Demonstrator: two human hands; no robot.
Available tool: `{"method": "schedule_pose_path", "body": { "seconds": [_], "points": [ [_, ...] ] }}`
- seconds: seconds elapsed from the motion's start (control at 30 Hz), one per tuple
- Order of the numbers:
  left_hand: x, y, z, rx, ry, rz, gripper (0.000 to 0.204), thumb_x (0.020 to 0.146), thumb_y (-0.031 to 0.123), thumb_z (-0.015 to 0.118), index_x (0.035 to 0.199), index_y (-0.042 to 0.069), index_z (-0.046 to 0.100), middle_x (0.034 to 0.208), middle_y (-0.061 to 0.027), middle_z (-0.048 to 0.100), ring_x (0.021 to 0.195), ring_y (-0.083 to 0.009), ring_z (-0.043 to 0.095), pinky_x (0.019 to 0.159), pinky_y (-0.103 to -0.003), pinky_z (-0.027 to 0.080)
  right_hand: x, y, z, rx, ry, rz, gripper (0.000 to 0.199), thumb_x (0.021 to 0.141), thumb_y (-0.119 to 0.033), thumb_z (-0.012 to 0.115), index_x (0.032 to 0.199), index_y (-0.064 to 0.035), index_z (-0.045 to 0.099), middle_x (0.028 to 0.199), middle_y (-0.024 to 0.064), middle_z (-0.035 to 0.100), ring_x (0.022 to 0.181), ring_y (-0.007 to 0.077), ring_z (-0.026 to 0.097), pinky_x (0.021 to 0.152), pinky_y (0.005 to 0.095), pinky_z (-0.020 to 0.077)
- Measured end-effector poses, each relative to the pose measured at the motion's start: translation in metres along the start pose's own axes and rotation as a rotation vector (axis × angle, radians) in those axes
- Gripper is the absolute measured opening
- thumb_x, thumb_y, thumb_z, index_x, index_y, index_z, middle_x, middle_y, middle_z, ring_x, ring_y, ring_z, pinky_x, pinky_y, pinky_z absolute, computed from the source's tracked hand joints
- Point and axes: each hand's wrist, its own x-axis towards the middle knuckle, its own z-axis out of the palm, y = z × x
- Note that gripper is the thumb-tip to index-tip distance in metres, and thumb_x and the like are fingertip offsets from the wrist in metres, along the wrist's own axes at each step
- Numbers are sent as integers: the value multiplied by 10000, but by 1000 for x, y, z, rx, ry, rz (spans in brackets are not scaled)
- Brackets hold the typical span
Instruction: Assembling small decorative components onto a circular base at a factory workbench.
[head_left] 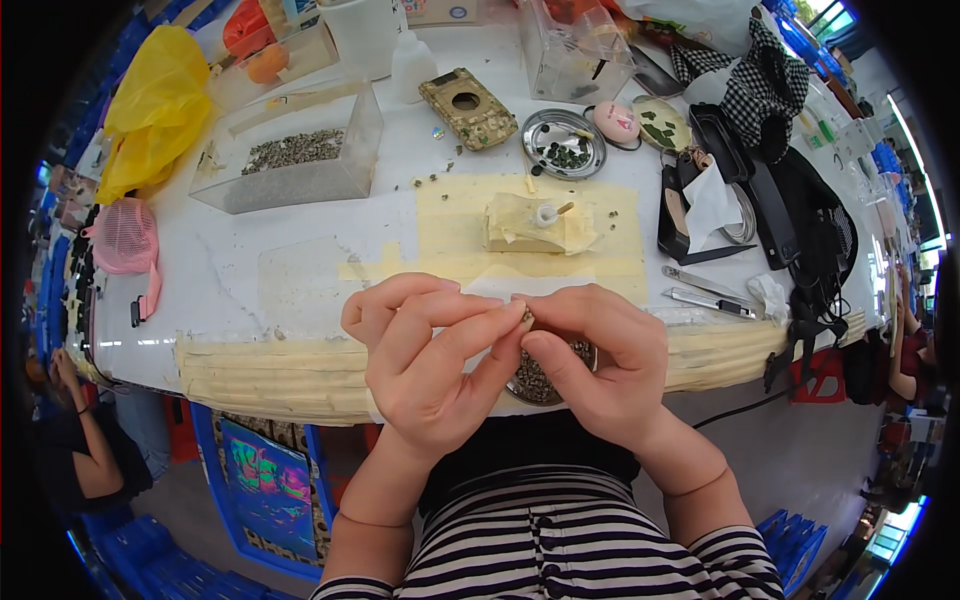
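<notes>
Close together over the table's front edge, my left hand [430, 365] and my right hand [595, 360] meet at the fingertips. Between them is a tiny brownish-green part [527, 314], pinched by my left thumb and forefinger. My right thumb and forefinger close on it from the other side; their tips partly hide it. Under my hands sits a round dish of small speckled parts [540, 385], mostly covered by my fingers. Beyond them, a small pot with a stick [547, 214] stands on a block wrapped in yellowish tape [510, 238].
A clear bin [365, 150] of small parts stands at left, near a yellow bag [150, 110]. Further back lie a camouflage toy tank hull [480, 125] and a metal dish [528, 128] with dark green pieces. Knives [710, 302] and a black case [675, 225] lie right.
</notes>
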Motion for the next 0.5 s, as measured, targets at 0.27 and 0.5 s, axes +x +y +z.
{"method": "schedule_pose_path", "body": {
  "seconds": [0.27, 0.5],
  "points": [
    [0, 2, -2, -31, -56, 33, 256, 637, 48, 833, 871, 120, 760, 871, 14, 681, 911, -241, 544, 805, -331, 449, 6, -5, -16, 437, -148, 440, 128, 961, -69, 628, 977, 50, 671, 874, 71, 699, 790, 112, 687, 698, 234, 565],
    [-2, -5, 5, -64, 25, 30, 316, 611, 127, 826, 923, 144, 776, 883, 54, 680, 873, -183, 562, 814, -344, 303, 6, -6, -9, 666, -153, 538, 140, 968, -74, 630, 1045, 40, 650, 890, 54, 693, 808, 78, 660, 733, 224, 560]
  ]
}}
